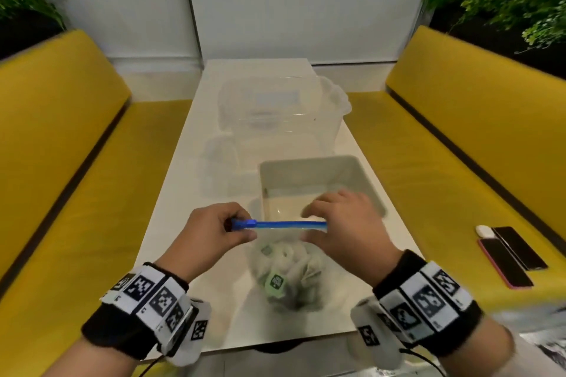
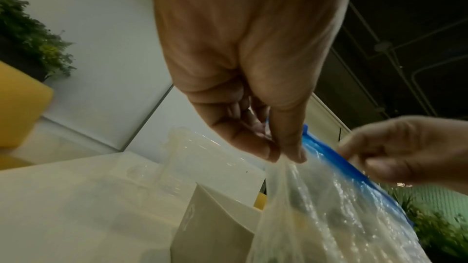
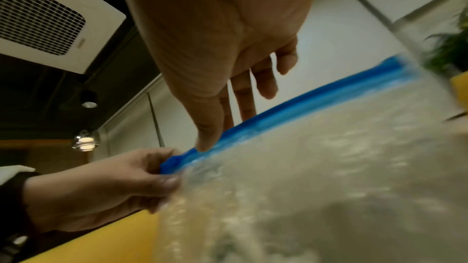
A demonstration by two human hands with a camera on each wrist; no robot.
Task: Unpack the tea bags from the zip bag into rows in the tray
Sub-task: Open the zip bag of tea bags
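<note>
A clear zip bag (image 1: 286, 257) with a blue zip strip (image 1: 291, 224) hangs in the air above the near end of the white table (image 1: 183, 168). Several tea bags (image 1: 275, 281) with green tags lie bunched in its bottom. My left hand (image 1: 245, 225) pinches the left end of the strip at the blue slider (image 3: 171, 164). My right hand (image 1: 309, 223) holds the strip's right part, thumb (image 3: 206, 143) in front and fingers behind. Just beyond the bag stands the beige tray (image 1: 306, 162); what I see of its inside holds nothing, and my right hand hides its near right part.
A clear plastic tub (image 1: 275, 107) stands behind the tray at the table's far end. Yellow benches (image 1: 76, 162) flank the table. Two phones (image 1: 508, 257) and a small white case lie on the right bench. Plants stand behind both benches.
</note>
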